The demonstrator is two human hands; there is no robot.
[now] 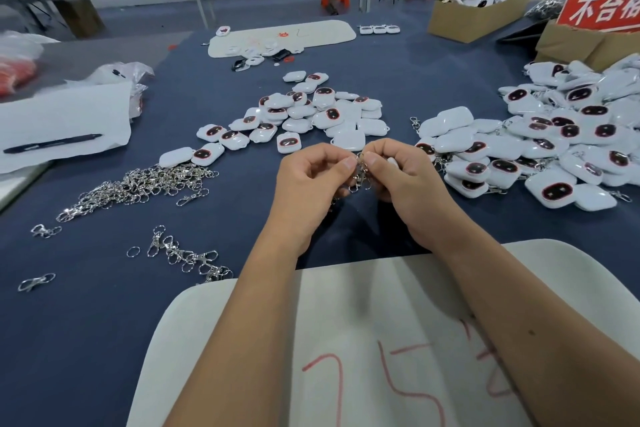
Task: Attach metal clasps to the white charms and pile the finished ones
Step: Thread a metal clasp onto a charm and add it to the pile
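**Both hands pinch a clasp over the blue table**

Head view: the left hand (313,172) and right hand (403,170) meet above the blue table (415,87), fingers curled, thumbs and forefingers closed on one metal clasp (360,173) that hangs between them. A bit of white shows in the right hand; whether it is a charm cannot be told. Bare charms (304,114) lie heaped just beyond the hands. The finished pile (540,146) fills the right side up to a cardboard box (571,45). Loose clasps (138,185) spread on the left, near a paper sheet (65,125) carrying a pen (52,143). A white board (363,340) overhangs the near edge under the forearms. Open cloth remains between heaps and at near left.
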